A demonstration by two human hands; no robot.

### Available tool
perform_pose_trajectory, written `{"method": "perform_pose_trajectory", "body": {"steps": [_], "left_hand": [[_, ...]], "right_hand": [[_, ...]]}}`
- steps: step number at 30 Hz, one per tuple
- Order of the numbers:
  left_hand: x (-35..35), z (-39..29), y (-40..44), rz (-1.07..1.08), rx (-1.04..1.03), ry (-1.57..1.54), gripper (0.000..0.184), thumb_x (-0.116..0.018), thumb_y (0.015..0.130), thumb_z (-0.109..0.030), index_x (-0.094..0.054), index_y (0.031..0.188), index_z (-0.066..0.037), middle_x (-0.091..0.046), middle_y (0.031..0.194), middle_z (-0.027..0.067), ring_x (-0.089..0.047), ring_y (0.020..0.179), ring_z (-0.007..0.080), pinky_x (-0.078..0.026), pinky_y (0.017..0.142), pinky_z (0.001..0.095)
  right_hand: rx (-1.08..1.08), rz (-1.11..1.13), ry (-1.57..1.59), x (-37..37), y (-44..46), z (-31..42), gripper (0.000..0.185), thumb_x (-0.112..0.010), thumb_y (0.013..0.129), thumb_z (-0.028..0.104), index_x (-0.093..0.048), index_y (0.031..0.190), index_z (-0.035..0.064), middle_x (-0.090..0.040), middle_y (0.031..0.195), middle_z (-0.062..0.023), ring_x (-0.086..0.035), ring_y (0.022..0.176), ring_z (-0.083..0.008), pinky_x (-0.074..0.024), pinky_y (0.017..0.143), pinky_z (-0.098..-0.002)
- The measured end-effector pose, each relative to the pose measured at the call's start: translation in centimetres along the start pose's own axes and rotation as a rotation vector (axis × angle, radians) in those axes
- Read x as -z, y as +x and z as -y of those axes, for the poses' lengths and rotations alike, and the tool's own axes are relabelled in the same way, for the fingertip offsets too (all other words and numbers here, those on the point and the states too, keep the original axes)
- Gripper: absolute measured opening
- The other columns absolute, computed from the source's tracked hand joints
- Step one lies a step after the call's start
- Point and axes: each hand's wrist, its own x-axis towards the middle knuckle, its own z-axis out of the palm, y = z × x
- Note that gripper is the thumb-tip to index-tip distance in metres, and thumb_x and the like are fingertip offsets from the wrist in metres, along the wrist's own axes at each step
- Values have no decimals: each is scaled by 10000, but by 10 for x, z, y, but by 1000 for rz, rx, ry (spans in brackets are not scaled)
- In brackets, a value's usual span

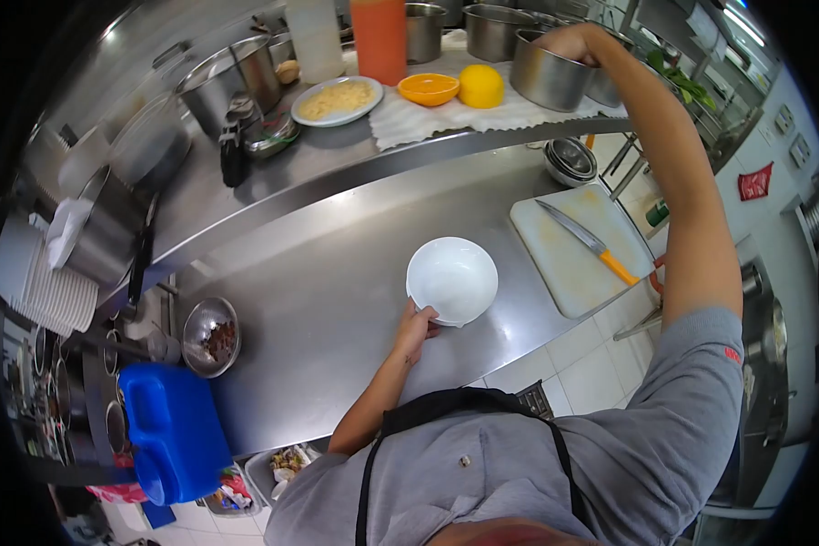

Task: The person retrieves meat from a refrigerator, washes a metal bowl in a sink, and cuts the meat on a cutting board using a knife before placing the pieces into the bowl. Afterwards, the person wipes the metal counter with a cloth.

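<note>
My left hand (416, 329) grips the near-left rim of a white bowl (453, 273) held over the steel worktop. The bowl looks bare inside. My right arm stretches up to the raised shelf, and my right hand (569, 41) dips into a steel pot (550, 80). Its fingers are hidden behind the pot's wall, so what they hold does not show. Left of that pot sit a whole yellow citrus fruit (481, 86) and an orange half (429, 89) on a white cloth (400, 127).
A knife (587, 238) with an orange handle lies on a white cutting board (555, 264) at the right. A metal bowl (211, 337) with brown food and a blue plastic container (177, 437) are at the left. The shelf edge (373, 170) crosses above the worktop (337, 273).
</note>
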Motion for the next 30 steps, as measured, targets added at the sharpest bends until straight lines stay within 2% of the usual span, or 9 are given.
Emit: {"method": "perform_pose_trajectory", "body": {"steps": [4,6,7,9,10,14,17,22,30], "left_hand": [[-3,-2,-4,-8,-28,-4,623,-589,804,-186,-409,1399,-144,-592,1118,94,-578,926,185,-489,768,348],[-1,-1,-4,-12,-27,8,621,-590,803,-197,-412,1396,-145,-589,1123,95,-574,935,187,-488,768,349],[0,1,-2,-15,-28,11,632,-589,804,-202,-401,1405,-150,-587,1126,98,-570,947,189,-488,766,352],[-2,5,2,9,-20,35,642,-588,805,-208,-390,1414,-155,-586,1129,101,-566,958,191,-488,765,354],[0,7,4,3,-21,34,651,-587,805,-204,-378,1420,-158,-588,1122,101,-572,947,193,-486,767,356],[0,3,4,20,-14,21,665,-585,808,-189,-353,1431,-163,-595,1095,102,-594,905,201,-480,776,364],[-5,-4,-5,1,1,12,617,-573,813,-172,-383,1399,-134,-565,1129,111,-570,938,235,-491,823,401],[-3,-1,-3,1,0,17,618,-575,814,-169,-383,1400,-131,-570,1123,114,-569,936,243,-490,826,403],[0,6,4,-6,1,17,586,-575,819,-179,-400,1375,-120,-564,1117,113,-565,933,246,-491,830,410]], "right_hand": [[56,42,26,8,2,-11,471,-673,846,93,-557,1298,31,-662,1179,-100,-661,1005,-162,-589,807,-405],[292,100,233,12,2,-18,450,-706,826,67,-590,1261,59,-682,1099,-74,-672,935,-135,-597,698,-346],[287,105,237,14,4,-19,450,-706,826,67,-590,1261,59,-682,1099,-74,-672,935,-135,-597,698,-346],[387,141,304,25,1,-27,425,-667,787,24,-595,1201,83,-656,1099,-38,-652,948,-110,-532,818,-235],[434,44,261,23,0,-27,356,-660,820,32,-597,1163,107,-652,1072,-29,-657,932,-103,-557,721,-226],[459,-92,589,11,-13,-15,349,-658,740,-103,-616,1050,50,-653,1003,-84,-665,895,-184,-574,730,-304],[496,-177,711,8,-17,-15,384,-647,747,-108,-606,1092,55,-655,1008,-93,-671,895,-197,-576,734,-295],[474,-356,627,9,-20,-17,369,-638,807,-57,-596,1154,60,-659,1022,-96,-677,882,-180,-574,625,-265],[510,-421,735,4,-22,-16,356,-639,839,-30,-569,1187,5,-661,1016,-106,-681,877,-191,-577,662,-264]]}}
